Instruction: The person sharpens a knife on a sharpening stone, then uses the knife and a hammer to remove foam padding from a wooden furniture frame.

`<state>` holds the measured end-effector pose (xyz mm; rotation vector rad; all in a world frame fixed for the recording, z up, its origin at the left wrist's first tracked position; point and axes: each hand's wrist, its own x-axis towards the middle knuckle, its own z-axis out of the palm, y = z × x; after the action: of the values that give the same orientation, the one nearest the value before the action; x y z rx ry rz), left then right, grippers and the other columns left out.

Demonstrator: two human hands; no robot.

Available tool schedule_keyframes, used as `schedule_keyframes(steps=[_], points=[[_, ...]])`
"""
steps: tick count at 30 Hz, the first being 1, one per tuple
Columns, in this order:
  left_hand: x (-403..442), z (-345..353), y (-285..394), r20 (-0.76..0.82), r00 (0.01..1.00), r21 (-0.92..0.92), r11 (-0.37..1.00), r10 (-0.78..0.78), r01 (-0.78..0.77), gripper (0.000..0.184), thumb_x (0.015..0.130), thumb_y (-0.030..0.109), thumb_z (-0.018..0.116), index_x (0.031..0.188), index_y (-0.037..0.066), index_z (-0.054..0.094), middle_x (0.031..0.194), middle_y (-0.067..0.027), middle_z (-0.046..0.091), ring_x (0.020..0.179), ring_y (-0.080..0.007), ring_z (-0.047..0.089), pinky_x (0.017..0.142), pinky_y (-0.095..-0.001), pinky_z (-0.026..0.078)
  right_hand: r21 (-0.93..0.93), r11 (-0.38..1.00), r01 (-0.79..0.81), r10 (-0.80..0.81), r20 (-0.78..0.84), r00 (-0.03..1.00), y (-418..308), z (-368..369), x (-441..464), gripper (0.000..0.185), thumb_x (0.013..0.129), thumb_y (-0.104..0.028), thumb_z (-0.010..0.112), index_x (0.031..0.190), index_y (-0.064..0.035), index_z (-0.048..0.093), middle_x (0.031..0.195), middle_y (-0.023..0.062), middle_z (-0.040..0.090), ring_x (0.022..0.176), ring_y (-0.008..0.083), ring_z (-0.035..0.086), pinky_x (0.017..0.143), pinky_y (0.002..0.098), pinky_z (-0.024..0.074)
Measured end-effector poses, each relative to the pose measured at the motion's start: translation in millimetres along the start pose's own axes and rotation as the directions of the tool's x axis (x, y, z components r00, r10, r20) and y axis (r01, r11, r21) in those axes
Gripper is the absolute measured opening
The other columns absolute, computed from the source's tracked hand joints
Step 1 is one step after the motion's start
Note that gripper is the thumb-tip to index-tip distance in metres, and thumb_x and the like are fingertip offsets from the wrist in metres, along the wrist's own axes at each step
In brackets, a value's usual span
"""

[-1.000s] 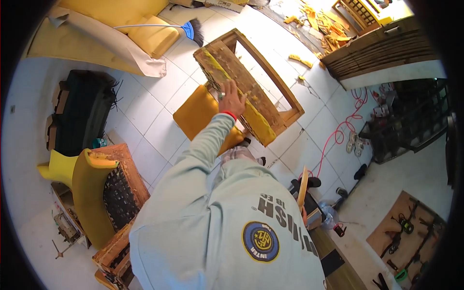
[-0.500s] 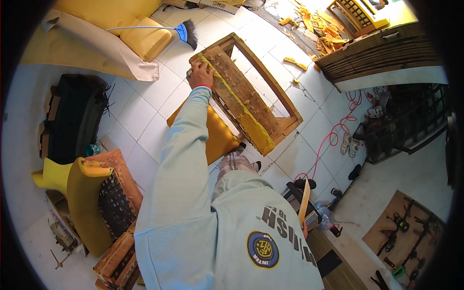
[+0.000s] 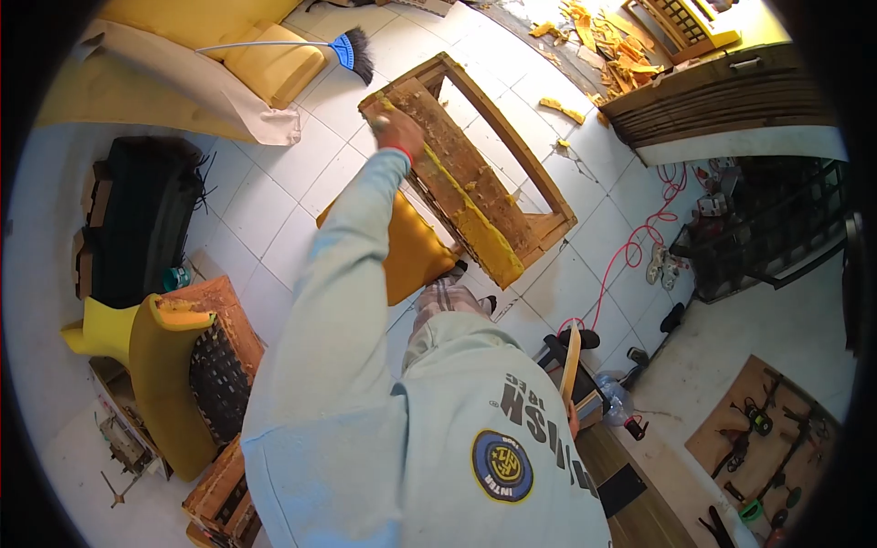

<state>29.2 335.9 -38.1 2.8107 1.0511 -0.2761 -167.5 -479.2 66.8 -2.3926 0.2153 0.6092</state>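
A wooden furniture frame (image 3: 512, 137) stands on the tiles before me, with a board across it and yellow foam (image 3: 484, 242) stuck along the near edge. My left hand (image 3: 402, 134) is over the board's upper left end, its fingers smeared by motion; whether they grip anything does not show. Low at my right side, my right hand (image 3: 574, 418) is mostly hidden by my shirt. It is closed around the lower end of a pale wooden strip (image 3: 571, 365) that points upward. A mustard upholstered piece (image 3: 411, 251) lies below the frame, beside my legs.
A blue broom (image 3: 345, 55) rests by a yellow sofa piece (image 3: 265, 73). Torn foam scraps (image 3: 607, 55) litter the floor at the back. To the right runs a red hose (image 3: 630, 247). A stripped chair (image 3: 224, 365) and a dark upholstered piece (image 3: 137, 224) stand left.
My left hand has moved right, from the frame's corner edge onto the board, and is now blurred. My right hand stays low with the wooden strip.
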Motion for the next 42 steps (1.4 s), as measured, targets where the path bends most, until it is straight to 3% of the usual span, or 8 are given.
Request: schedule_keyframes(steps=[3, 7, 10, 16, 22, 28, 34, 42], points=[[-97.2, -10.0, 39.0, -0.289, 0.872, -0.349, 0.804, 0.396, -0.481, 0.011, 0.09, 0.018, 0.065, 0.096, 0.01, 0.07, 0.105, -0.0179, 0.07, 0.106, -0.0323, 0.064, 0.095, -0.0451, 0.049, 0.165, 0.986, 0.005, -0.004, -0.008, 1.0, 17.9, 17.7, 13.1, 0.058, 0.094, -0.012, 0.07, 0.148, -0.0033, 0.051, 0.13, 0.0181, 0.067, 0.105, 0.0218, 0.069, 0.09, 0.034, 0.0541], [-86.6, 12.7, 42.5, -0.548, 0.813, -0.613, 0.755, -0.195, -0.233, 0.01, 0.092, 0.021, 0.068, 0.096, 0.013, 0.067, 0.094, -0.0098, 0.064, 0.098, -0.032, 0.063, 0.091, -0.0457, 0.049, 0.082, 0.995, -0.052, 0.051, 0.013, 0.999, 17.7, 12.7, 10.0, 0.058, 0.094, -0.012, 0.07, 0.148, -0.0043, 0.052, 0.125, 0.0174, 0.068, 0.099, 0.0208, 0.069, 0.086, 0.034, 0.0547], [-71.0, -15.4, 32.3, -0.339, 0.585, -0.801, 0.552, -0.737, 0.231, 0.014, 0.089, 0.024, 0.075, 0.093, 0.012, 0.068, 0.094, -0.0084, 0.064, 0.093, -0.0295, 0.063, 0.083, -0.0459, 0.051, -0.02, 0.999, -0.027, 0.027, 0.008, 1.0, 4.0, 3.4, 15.3, 0.056, 0.095, -0.012, 0.069, 0.148, -0.0049, 0.052, 0.118, 0.0157, 0.07, 0.09, 0.0193, 0.069, 0.079, 0.0337, 0.0554], [-82.6, 1.1, 14.1, -0.359, 0.663, -0.769, 0.611, -0.656, 0.187, 0.026, 0.084, 0.032, 0.083, 0.083, 0.011, 0.069, 0.093, -0.0064, 0.064, 0.084, -0.0268, 0.064, 0.075, -0.0431, 0.053, 0.112, 0.987, -0.113, 0.123, -0.089, 0.988, -37.7, 2.3, 13.2, 0.054, 0.095, -0.012, 0.068, 0.147, -0.0041, 0.053, 0.106, 0.0109, 0.073, 0.071, 0.0155, 0.066, 0.067, 0.0323, 0.0553], [-74.4, 9.8, 7.7, -0.253, 0.677, -0.775, 0.564, -0.691, 0.285, 0.029, 0.085, 0.04, 0.082, 0.088, 0.013, 0.073, 0.093, -0.0068, 0.073, 0.087, -0.0282, 0.07, 0.081, -0.0432, 0.054, 0.054, 0.998, 0.042, -0.037, -0.092, 0.995, -11.3, 11.8, 7.7, 0.055, 0.096, -0.009, 0.068, 0.148, -0.0044, 0.051, 0.115, 0.0126, 0.072, 0.087, 0.0163, 0.069, 0.077, 0.0312, 0.0562], [-67.8, 12.2, -5.4, -0.314, 0.799, -0.55, 0.784, -0.513, 0.288, 0.028, 0.095, 0.039, 0.071, 0.091, 0.011, 0.07, 0.09, -0.0089, 0.073, 0.084, -0.0311, 0.07, 0.074, -0.0437, 0.054, 0.239, 0.938, -0.25, 0.267, -0.042, 0.963, 17.7, 30.1, -16.0, 0.056, 0.095, -0.012, 0.071, 0.148, -0.0049, 0.052, 0.122, 0.0144, 0.071, 0.1, 0.0179, 0.07, 0.085, 0.0322, 0.0557], [-113.6, 1.9, 34.4, -0.302, 0.949, -0.653, 0.705, 0.093, -0.277, 0.028, 0.095, 0.04, 0.07, 0.106, 0.015, 0.073, 0.097, -0.0076, 0.073, 0.097, -0.0291, 0.069, 0.089, -0.0462, 0.049, 0.158, 0.969, -0.189, 0.198, -0.044, 0.979, 23.3, 30.4, -26.9, 0.055, 0.095, -0.011, 0.07, 0.147, -0.005, 0.052, 0.121, 0.0148, 0.071, 0.099, 0.0184, 0.07, 0.085, 0.0321, 0.0559], [-148.3, 7.5, 97.0, -0.378, 0.925, -0.468, 0.858, 0.02, -0.21, 0.016, 0.089, 0.029, 0.076, 0.104, 0.023, 0.075, 0.121, 0.0004, 0.062, 0.119, -0.0281, 0.055, 0.103, -0.0505, 0.036, 0.044, 0.993, -0.111, 0.113, -0.051, 0.992, 13.9, 22.9, -7.7, 0.054, 0.095, -0.009, 0.068, 0.146, -0.0049, 0.053, 0.121, 0.0151, 0.071, 0.096, 0.019, 0.071, 0.083, 0.032, 0.0564]])
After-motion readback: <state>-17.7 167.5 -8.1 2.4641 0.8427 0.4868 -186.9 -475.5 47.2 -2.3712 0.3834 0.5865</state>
